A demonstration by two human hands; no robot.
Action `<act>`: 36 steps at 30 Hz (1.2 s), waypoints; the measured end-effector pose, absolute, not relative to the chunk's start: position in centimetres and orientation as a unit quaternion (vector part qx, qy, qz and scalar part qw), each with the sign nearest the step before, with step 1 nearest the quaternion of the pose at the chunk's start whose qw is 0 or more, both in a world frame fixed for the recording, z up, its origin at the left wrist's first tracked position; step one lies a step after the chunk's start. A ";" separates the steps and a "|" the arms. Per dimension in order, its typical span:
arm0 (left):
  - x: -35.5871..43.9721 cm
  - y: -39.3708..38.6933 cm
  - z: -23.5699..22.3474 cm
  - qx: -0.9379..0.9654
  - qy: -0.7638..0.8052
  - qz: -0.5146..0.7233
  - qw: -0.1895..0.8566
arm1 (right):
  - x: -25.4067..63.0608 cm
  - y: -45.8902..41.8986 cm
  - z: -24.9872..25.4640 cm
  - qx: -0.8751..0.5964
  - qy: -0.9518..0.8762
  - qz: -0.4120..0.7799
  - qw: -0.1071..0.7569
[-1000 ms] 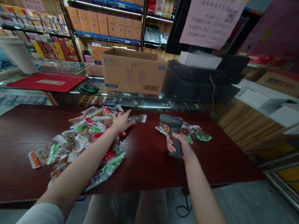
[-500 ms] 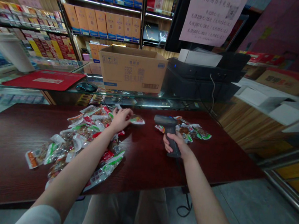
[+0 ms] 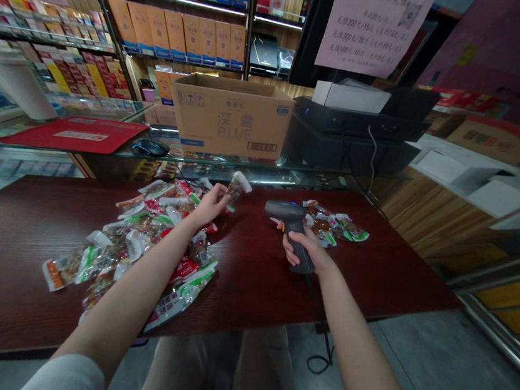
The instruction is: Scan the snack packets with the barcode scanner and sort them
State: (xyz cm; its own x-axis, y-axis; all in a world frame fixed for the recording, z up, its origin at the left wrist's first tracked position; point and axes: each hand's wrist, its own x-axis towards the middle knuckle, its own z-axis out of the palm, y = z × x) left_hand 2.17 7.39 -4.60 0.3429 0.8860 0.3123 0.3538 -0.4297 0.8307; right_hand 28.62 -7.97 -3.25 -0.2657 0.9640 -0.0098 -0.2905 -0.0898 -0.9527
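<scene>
My left hand (image 3: 212, 205) is closed on a small clear snack packet (image 3: 238, 185), tilted up above the far side of the heap. Beneath and beside that forearm spreads a pile of snack packets (image 3: 144, 225) with green, red and white print. My right hand (image 3: 304, 250) wraps round the grip of a dark barcode scanner (image 3: 298, 249), whose head points left toward the held packet. Just behind the scanner lies a smaller group of snack packets (image 3: 350, 229), partly hidden by it.
The dark red wooden table (image 3: 249, 288) carries both groups. Behind it, a glass counter holds an open cardboard box (image 3: 231, 116), a mouse (image 3: 150, 147), a red mat (image 3: 79, 134), a white cup (image 3: 23, 83) and a black printer-like machine (image 3: 355, 143). The scanner's cable (image 3: 320, 357) hangs below the table edge.
My left hand has lifted a packet from the far edge of the pile and turned it upright. The right hand and scanner have hardly moved.
</scene>
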 end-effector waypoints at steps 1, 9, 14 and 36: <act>2.2 7.3 -4.6 0.741 0.409 0.393 0.360 | 28.6 -8.0 -3.3 -0.362 -0.468 0.644 0.485; 2.3 7.4 -4.6 0.719 0.368 0.374 0.454 | 28.3 -8.1 -3.1 -0.371 -0.471 0.643 0.476; 2.1 7.4 -4.7 0.755 0.377 0.372 0.387 | 28.0 -8.2 -2.8 -0.398 -0.481 0.627 0.465; 14.1 4.4 -0.5 0.794 0.409 0.237 0.382 | 31.1 -8.6 -1.1 -0.252 -0.369 0.600 0.664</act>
State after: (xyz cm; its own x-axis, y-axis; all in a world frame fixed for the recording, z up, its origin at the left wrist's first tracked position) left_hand 14.12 4.36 -0.52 0.5533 0.8306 0.0630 0.4684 -0.3728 0.8010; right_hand 31.06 -8.61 -1.05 0.0084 0.9822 0.1877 -0.6102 0.1538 -0.7772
